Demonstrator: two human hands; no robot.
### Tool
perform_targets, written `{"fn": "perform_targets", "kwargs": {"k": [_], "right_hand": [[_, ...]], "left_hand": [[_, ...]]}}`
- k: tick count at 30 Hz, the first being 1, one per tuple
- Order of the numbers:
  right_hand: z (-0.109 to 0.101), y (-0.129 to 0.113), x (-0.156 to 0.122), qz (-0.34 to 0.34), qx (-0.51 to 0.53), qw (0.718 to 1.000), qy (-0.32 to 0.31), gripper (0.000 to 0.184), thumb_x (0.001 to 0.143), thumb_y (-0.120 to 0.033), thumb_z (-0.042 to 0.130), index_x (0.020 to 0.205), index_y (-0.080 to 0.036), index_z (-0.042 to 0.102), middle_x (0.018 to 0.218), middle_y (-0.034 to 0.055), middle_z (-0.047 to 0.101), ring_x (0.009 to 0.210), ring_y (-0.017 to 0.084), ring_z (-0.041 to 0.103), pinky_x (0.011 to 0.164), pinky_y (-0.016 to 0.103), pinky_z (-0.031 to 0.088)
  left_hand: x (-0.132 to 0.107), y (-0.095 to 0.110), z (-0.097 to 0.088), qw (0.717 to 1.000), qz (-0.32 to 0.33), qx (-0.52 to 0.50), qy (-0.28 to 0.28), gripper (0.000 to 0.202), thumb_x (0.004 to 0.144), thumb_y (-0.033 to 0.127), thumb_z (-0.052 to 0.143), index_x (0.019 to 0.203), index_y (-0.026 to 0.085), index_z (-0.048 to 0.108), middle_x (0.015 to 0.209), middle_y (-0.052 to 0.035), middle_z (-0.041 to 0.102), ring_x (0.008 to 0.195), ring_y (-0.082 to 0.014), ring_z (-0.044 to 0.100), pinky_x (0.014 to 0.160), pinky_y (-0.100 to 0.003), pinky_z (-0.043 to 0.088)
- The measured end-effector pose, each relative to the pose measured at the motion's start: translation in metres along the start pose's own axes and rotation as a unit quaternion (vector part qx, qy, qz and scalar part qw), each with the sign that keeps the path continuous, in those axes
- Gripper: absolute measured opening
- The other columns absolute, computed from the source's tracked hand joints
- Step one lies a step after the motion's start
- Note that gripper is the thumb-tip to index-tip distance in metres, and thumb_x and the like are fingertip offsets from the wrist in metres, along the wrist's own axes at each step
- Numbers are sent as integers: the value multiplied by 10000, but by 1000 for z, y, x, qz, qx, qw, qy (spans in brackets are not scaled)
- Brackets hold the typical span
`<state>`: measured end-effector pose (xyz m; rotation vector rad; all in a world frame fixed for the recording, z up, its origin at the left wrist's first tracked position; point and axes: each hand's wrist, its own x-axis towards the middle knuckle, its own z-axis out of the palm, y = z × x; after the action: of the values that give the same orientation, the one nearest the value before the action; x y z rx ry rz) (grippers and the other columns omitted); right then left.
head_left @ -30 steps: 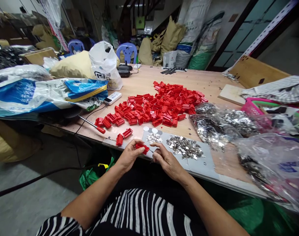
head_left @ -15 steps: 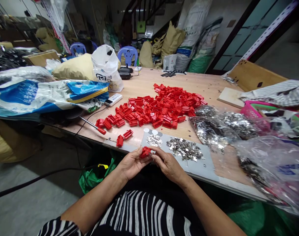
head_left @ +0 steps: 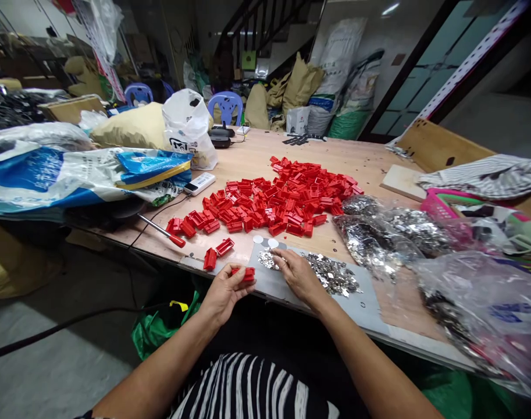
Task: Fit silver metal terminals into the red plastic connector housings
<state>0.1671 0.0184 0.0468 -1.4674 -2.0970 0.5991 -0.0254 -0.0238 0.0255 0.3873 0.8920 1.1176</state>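
My left hand (head_left: 224, 295) holds a small red plastic housing (head_left: 246, 274) between thumb and fingers, just off the table's front edge. My right hand (head_left: 298, 276) reaches over the pile of small shiny metal pieces (head_left: 265, 258) on a grey sheet (head_left: 256, 285). Its fingers are bent, thumb and forefinger slightly apart at the pile, and I see nothing held. A larger pile of metal plates (head_left: 335, 274) lies right of that hand. Two loose red housings (head_left: 210, 259) rest left of the sheet. Behind them spreads a big heap of red housings (head_left: 287, 198).
A screwdriver with a red tip (head_left: 175, 240) lies at the left by a white device (head_left: 199, 184) on a cable. Clear bags of metal parts (head_left: 374, 238) and a pink basket (head_left: 437, 203) stand right. Sacks and a white plastic bag (head_left: 189, 125) crowd the left.
My right hand has left the red housing and moved forward to the small metal pieces. My left hand has shifted slightly left, still holding the housing. The head view has tilted a little.
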Motion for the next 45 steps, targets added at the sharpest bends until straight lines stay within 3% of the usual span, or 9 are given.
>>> {"fn": "perform_targets", "kwargs": {"k": [6,13,19,22,26,29,32,38,45], "right_hand": [[-3,7,40,45,-183,981,-36,358,944,-293,428,1279,-236,540,1277,106,541,1046,233,592,841,335,460],[9,14,64,58,-180,981,-38,333,920,-251,464,1234,-213,567,1235,111,575,1028,237,599,828,335,456],[-5,8,53,38,-113,992,-33,352,936,-254,449,1261,-196,569,1258,97,601,1124,215,559,933,310,425],[-18,-6,30,20,14,998,-53,351,931,-328,472,1236,-216,607,1198,72,646,1087,206,585,908,309,448],[-36,-34,-3,23,217,967,-134,417,910,-424,498,1219,-178,633,1022,75,690,994,223,607,849,343,466],[-44,-43,-20,3,287,942,-174,403,890,-424,535,1191,-181,648,935,54,686,962,209,604,845,336,462],[-47,-28,-31,18,251,959,-133,363,892,-394,531,1170,-187,640,894,41,679,828,179,616,754,309,481],[-37,22,-55,22,-103,994,-27,167,878,-226,504,938,-216,660,930,53,669,840,191,626,758,312,477],[-20,27,-63,14,-199,978,-53,112,899,-207,501,944,-219,602,943,40,643,821,174,637,703,275,484]], "left_hand": [[2,7,-2,993,108,39,39,478,669,209,786,1108,215,598,1083,-49,641,923,-158,649,855,-309,524],[4,3,-3,980,167,95,44,582,690,230,768,1235,304,578,1451,-36,410,1065,-209,612,830,-310,567],[12,-7,-14,956,194,222,-11,501,782,285,677,1267,237,560,1316,-86,557,1032,-215,639,876,-363,556],[14,-12,-13,902,269,335,-36,539,801,232,645,1320,261,502,1322,-94,557,1027,-200,634,869,-355,546],[14,-15,2,778,400,482,-57,640,779,208,670,1370,267,432,1348,-104,536,1101,-228,583,787,-332,552],[13,-15,15,736,429,519,-65,461,806,174,629,1255,234,543,1187,-86,647,1022,-210,620,814,-336,537],[12,-16,21,761,402,505,-68,274,814,199,628,1088,208,621,1032,-58,697,914,-185,652,811,-313,530],[9,-18,14,877,277,385,-72,278,768,281,693,1010,183,599,936,-31,686,856,-159,658,802,-278,518],[1,-19,11,900,248,352,-75,302,745,309,721,991,187,595,943,-29,677,884,-163,654,839,-280,507]]}}
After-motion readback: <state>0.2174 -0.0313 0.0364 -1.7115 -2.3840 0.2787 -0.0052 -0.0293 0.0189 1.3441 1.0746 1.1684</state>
